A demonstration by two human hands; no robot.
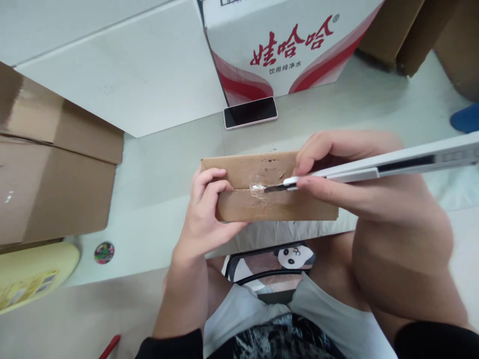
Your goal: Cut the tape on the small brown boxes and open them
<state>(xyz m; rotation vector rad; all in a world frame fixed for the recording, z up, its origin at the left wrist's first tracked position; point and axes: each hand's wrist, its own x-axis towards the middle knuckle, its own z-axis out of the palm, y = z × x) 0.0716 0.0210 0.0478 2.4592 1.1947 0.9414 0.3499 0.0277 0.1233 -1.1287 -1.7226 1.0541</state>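
A small brown cardboard box [239, 172] is held up in front of my lap, its seam running left to right across the near face. Clear tape [258, 188] covers the middle of that seam, crumpled and shiny. My left hand [209, 209] grips the box's left end, fingers on the face and thumb along the lower edge. In my right hand [337, 174] is a white utility knife [359, 169] with its dark blade out. The blade tip touches the seam at the tape's right edge. The right fingers also reach the box's upper right edge.
A pink-edged phone [250, 113] lies on the pale surface against a white and red carton [284, 55]. White panels [123, 70] and large brown cartons [60, 164] stand at left. A yellow container [37, 274] and a round sticker [104, 253] are at lower left.
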